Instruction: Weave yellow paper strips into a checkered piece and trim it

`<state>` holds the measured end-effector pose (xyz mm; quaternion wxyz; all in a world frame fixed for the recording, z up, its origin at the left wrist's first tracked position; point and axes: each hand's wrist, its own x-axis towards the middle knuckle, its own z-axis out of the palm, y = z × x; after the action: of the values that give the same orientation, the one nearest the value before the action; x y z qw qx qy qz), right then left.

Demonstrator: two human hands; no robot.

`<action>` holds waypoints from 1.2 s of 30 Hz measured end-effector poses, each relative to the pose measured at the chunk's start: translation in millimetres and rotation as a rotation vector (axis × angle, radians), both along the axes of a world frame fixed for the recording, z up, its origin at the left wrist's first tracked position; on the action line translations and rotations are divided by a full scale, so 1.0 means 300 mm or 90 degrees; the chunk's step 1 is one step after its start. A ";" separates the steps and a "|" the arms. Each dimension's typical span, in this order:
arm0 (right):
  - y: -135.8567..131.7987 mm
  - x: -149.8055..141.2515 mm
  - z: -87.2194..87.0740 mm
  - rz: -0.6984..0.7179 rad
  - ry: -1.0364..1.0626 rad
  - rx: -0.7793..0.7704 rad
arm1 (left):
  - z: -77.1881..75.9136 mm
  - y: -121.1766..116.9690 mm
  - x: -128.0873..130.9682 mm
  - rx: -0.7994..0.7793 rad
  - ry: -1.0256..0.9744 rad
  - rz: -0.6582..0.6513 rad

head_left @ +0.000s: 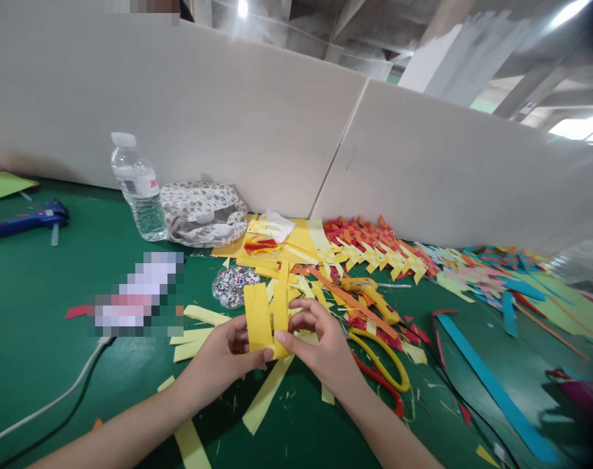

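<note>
Yellow paper strips (260,319), 1 set: held up over green tabletop (27,352), btwn both hands; 2 uprights w/ a gap, meeting at base (fold or overlap, can't tell).

L hand (231,348): pinched on base & left upright, thumb in front, fingers behind.
R hand (320,339): pinched on right upright, thumb in front, fingers curled round the back.

Nearby: pale yellow strips (270,394), under/around hands; scissors (399,378), yellow & red handles, just beside R forearm; yellow glue gun (382,306), beyond R hand; pkt. of googly eyes (232,286), beyond L hand.

Risks (est.): thumb pressure could crease thin paper; uneven pull, L vs. R, could skew uprights or open base; loose grip could let one slip into similar-coloured offcuts; R forearm could snag scissors handles; gun tip, if hot, could burn fingers (heat: can't tell).
</note>
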<state>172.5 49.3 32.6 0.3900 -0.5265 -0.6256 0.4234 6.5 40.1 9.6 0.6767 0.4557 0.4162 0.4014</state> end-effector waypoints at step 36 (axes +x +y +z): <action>0.000 -0.007 -0.011 0.025 0.015 -0.043 | -0.018 0.000 -0.004 -0.031 0.006 -0.011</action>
<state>170.5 49.4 29.2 0.3709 -0.5217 -0.6165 0.4584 5.4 40.1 4.3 0.6892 0.4444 0.4252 0.3829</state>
